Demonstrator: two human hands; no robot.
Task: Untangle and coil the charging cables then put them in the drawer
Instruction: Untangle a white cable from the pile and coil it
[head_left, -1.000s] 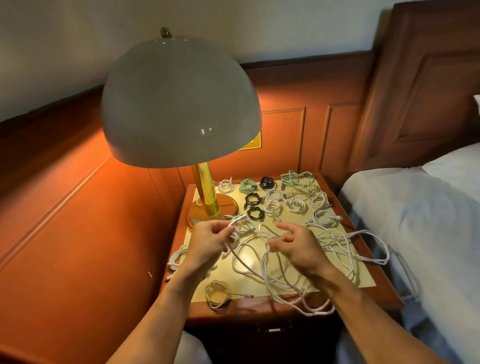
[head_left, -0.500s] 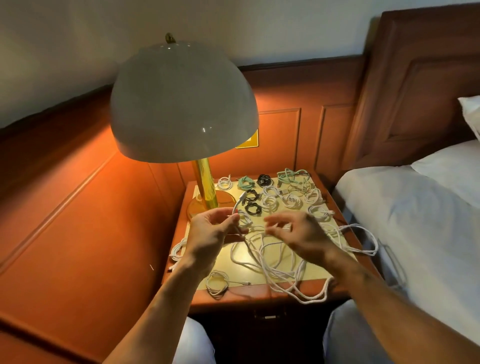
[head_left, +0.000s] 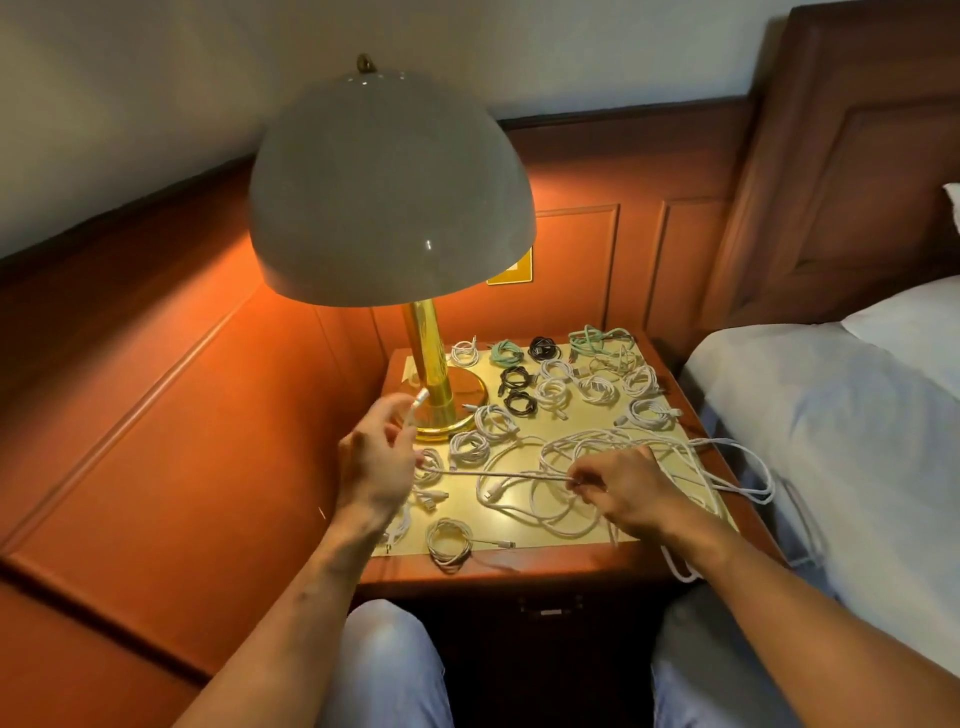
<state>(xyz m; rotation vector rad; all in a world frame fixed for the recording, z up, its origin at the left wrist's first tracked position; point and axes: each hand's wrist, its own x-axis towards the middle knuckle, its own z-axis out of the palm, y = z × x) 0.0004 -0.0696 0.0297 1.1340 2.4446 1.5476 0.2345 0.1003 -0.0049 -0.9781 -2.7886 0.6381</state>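
A loose tangle of white charging cables (head_left: 561, 499) sprawls over the front of the wooden nightstand (head_left: 519, 564). My left hand (head_left: 376, 470) holds one white cable near its plug end, and the plug sticks up past my fingers by the lamp base. That cable (head_left: 498, 474) runs taut to my right hand (head_left: 623, 493), which pinches it just above the tangle. Several coiled cables, white, black and mint green, lie in rows at the back (head_left: 550, 387). The drawer (head_left: 548, 610) under the top is shut.
A brass lamp (head_left: 431, 374) with a big dome shade stands at the nightstand's back left. A bed with white sheets (head_left: 841, 431) lies close on the right, and cable loops hang over the nightstand's right edge (head_left: 753, 483). Wood panelling surrounds the rest.
My hands have moved apart, the left one to the left and the right one to the right, and a length of white cable is now stretched straight between them.
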